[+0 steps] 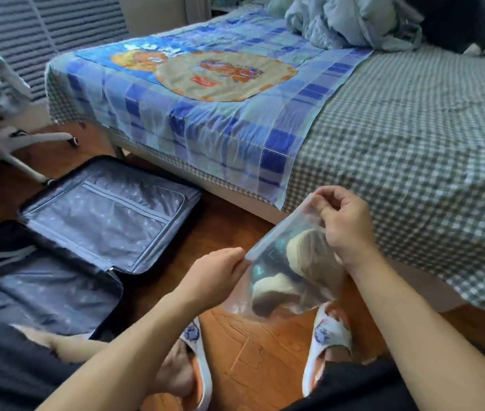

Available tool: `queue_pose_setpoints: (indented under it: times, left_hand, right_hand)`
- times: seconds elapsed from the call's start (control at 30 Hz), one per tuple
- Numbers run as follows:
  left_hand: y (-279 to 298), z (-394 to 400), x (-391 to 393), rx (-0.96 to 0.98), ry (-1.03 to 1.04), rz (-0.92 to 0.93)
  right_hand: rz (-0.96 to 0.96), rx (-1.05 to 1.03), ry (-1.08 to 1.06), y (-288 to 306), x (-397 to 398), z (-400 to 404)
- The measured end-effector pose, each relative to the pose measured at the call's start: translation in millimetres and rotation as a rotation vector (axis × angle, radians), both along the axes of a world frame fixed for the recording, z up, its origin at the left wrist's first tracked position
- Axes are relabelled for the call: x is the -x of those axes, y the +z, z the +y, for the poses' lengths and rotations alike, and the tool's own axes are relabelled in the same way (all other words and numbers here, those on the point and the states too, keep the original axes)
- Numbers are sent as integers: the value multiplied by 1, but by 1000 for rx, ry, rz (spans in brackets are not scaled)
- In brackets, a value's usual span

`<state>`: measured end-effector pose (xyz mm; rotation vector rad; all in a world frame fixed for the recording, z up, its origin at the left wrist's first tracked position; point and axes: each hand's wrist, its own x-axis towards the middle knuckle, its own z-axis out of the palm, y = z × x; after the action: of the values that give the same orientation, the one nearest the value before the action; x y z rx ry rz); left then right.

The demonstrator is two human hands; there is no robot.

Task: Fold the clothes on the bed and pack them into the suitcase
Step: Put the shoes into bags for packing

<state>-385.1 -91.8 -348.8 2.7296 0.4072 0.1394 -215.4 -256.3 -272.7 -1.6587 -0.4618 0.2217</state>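
I hold a clear zip bag [287,280] in front of me above the floor, with rolled pale and dark small clothes inside. My left hand [214,275] pinches the lower end of the bag's zip strip. At the strip's upper end my right hand [345,223] pinches it near the bed's edge. The open suitcase [99,229] lies on the floor to my left, its grey lining showing. A dark garment lies in the near half. On the bed [413,137] lies a blue checked cloth [205,96] with a cartoon print.
A crumpled light-blue quilt [350,22] is heaped at the far end of the bed. A white chair base [28,140] stands left of the suitcase. My feet in white slippers [328,333] rest on the wooden floor [253,354] below the bag.
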Motion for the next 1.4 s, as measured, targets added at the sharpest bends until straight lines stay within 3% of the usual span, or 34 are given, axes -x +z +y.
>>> queue_pose_setpoints:
  times: [0.1, 0.17, 0.2, 0.3, 0.37, 0.53, 0.6, 0.63, 0.77, 0.83, 0.97, 1.03, 1.1, 1.17, 1.23, 1.3, 1.37, 1.4]
  left_hand:
    - [17, 3, 6, 9, -40, 37]
    - [25, 12, 0, 39, -2, 25]
    - [26, 18, -4, 60, 24, 37]
    - [26, 25, -7, 115, 94, 124]
    - [22, 17, -4, 41, 33, 206]
    - [-11, 6, 30, -67, 32, 206]
    - [-28, 12, 50, -9, 107, 187]
    - [-35, 19, 61, 80, 194, 203]
    - [-56, 78, 121, 381, 499, 465]
    - [-46, 111, 155, 439, 562, 561]
    - [2, 178, 206, 567, 679, 523]
    - [12, 224, 234, 627, 759, 550]
    - [6, 273, 266, 682, 857, 578]
    - [-24, 311, 302, 804, 1073, 427]
    - [-63, 339, 344, 1239, 1375, -129]
    - [-143, 378, 395, 1508, 1616, -717]
    - [-172, 379, 428, 1494, 1632, -852]
    - [-178, 377, 429, 1529, 1654, -785]
  right_hand:
    - [37, 56, -91, -22, -18, 13]
    - [33, 308, -156, -41, -29, 24]
    - [163, 436, -117, -47, -29, 33]
    - [751, 603, 355, -41, 1, 58]
    - [845, 716, 650, -43, 26, 78]
    - [649, 947, 910, -77, 66, 124]
    - [540, 1038, 846, -87, 78, 141]
    - [421, 1094, 803, -90, 84, 150]
    - [-465, 1348, 888, -85, 98, 181]
    - [-659, 1396, 921, -70, 107, 200]
    - [-662, 1323, 911, -37, 111, 259]
    - [-506, 1125, 934, -22, 114, 298]
    - [-187, 843, 943, -13, 130, 340]
    - [61, 658, 1007, -11, 158, 381]
    - [124, 608, 1149, -23, 188, 420]
    - [235, 603, 1261, -50, 212, 455]
    - [356, 609, 1296, -91, 227, 487]
    - [408, 612, 1271, -116, 234, 504]
